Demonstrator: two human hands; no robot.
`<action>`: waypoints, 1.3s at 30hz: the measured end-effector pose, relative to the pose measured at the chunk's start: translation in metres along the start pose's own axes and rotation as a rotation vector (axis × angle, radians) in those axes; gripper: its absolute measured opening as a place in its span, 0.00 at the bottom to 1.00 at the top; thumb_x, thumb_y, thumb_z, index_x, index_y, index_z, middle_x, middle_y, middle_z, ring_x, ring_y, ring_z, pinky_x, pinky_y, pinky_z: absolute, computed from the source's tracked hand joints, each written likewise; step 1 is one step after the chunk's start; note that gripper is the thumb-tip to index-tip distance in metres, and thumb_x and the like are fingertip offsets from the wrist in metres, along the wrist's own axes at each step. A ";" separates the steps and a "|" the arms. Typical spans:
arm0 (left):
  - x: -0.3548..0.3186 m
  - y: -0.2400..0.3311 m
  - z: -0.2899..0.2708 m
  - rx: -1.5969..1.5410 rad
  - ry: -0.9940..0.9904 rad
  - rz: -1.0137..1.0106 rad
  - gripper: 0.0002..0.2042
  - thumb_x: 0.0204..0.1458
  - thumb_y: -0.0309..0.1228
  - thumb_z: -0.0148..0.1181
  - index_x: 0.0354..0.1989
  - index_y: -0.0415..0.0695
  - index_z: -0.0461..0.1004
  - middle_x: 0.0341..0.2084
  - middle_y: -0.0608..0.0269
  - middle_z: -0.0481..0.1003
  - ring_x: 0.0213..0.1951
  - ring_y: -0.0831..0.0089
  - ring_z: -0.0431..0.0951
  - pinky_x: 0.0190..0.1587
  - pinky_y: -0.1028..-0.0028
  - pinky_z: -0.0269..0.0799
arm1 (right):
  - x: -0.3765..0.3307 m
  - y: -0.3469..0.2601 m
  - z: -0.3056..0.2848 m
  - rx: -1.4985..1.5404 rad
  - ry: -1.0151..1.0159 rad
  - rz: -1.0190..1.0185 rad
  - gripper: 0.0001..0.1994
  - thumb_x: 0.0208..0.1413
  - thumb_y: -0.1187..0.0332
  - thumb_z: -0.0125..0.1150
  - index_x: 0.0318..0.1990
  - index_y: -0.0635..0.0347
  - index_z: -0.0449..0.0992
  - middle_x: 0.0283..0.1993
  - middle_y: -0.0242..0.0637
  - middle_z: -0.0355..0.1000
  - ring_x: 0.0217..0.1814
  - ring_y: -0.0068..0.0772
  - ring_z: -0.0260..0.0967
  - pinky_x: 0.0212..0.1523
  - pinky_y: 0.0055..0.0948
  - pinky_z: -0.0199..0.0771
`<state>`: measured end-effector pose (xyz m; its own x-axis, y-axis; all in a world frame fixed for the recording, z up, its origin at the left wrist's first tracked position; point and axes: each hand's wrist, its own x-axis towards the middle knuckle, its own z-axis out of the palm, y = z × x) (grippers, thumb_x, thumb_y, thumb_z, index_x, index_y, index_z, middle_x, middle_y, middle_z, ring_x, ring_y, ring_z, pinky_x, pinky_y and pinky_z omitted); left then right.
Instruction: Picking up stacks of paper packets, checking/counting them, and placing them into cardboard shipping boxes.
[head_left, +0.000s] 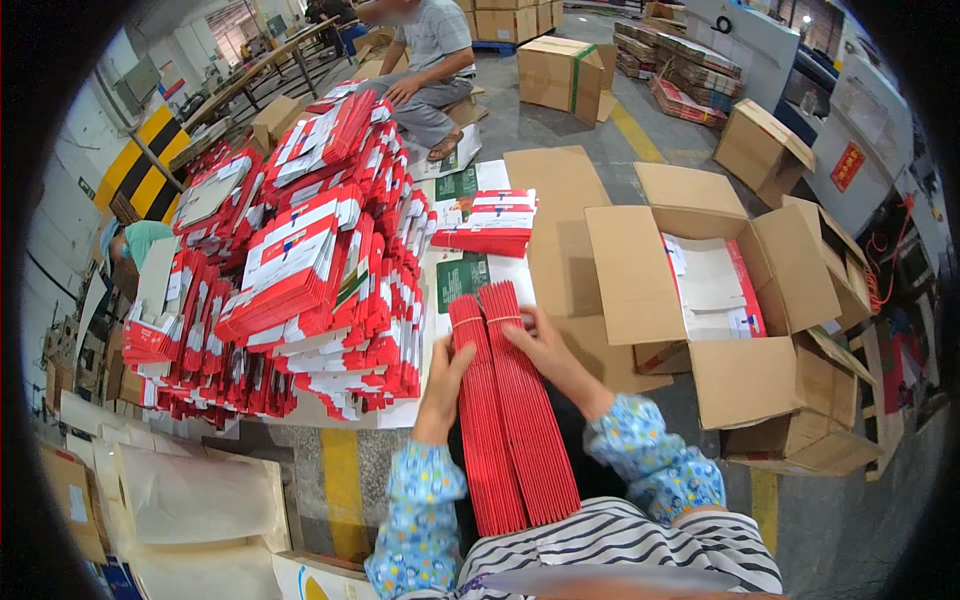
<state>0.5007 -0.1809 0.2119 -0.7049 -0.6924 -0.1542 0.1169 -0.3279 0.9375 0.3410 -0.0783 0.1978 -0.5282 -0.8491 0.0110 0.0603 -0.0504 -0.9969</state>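
Two long bundles of flat red cartons stand on edge side by side in my lap, the left bundle (487, 435) touching the right bundle (535, 430). A thin band runs across each near its far end. My left hand (442, 388) is closed against the left bundle's outer side, thumb toward the top edges. On the opposite side my right hand (550, 352) grips the right bundle, its thumb by the band. Just beyond lies a small stack of red and white flat cartons (488, 222) on a printed sheet (465, 282).
A large heap of red and white flat cartons (300, 260) rises at the left. An open cardboard box (745, 385) at the right holds more flat cartons. A flat cardboard sheet (560, 210) lies between. Another person (435, 50) sits beyond the heap.
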 end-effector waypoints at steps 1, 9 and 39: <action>-0.027 0.003 0.000 -0.045 0.020 -0.015 0.26 0.56 0.35 0.58 0.59 0.38 0.59 0.50 0.57 0.68 0.51 0.69 0.70 0.54 0.70 0.68 | -0.024 -0.008 0.003 0.106 -0.014 0.025 0.27 0.62 0.56 0.56 0.61 0.65 0.59 0.52 0.42 0.67 0.54 0.31 0.65 0.55 0.31 0.67; -0.081 0.002 0.044 -0.377 0.144 -0.122 0.26 0.55 0.33 0.53 0.62 0.43 0.57 0.53 0.55 0.68 0.52 0.63 0.73 0.56 0.65 0.71 | -0.095 -0.028 0.045 0.587 0.095 0.201 0.28 0.65 0.53 0.46 0.64 0.63 0.55 0.58 0.42 0.61 0.59 0.30 0.62 0.61 0.31 0.63; -0.059 0.033 0.038 1.184 0.103 0.082 0.53 0.37 0.55 0.70 0.69 0.42 0.50 0.60 0.27 0.50 0.63 0.33 0.55 0.63 0.54 0.57 | -0.122 -0.010 0.015 0.055 -0.251 -0.037 0.33 0.58 0.63 0.55 0.70 0.56 0.53 0.66 0.38 0.48 0.65 0.32 0.52 0.59 0.31 0.60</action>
<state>0.5195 -0.1261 0.2644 -0.6597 -0.7496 -0.0539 -0.5976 0.4797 0.6425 0.4179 0.0182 0.2079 -0.3044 -0.9497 0.0736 0.0944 -0.1070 -0.9898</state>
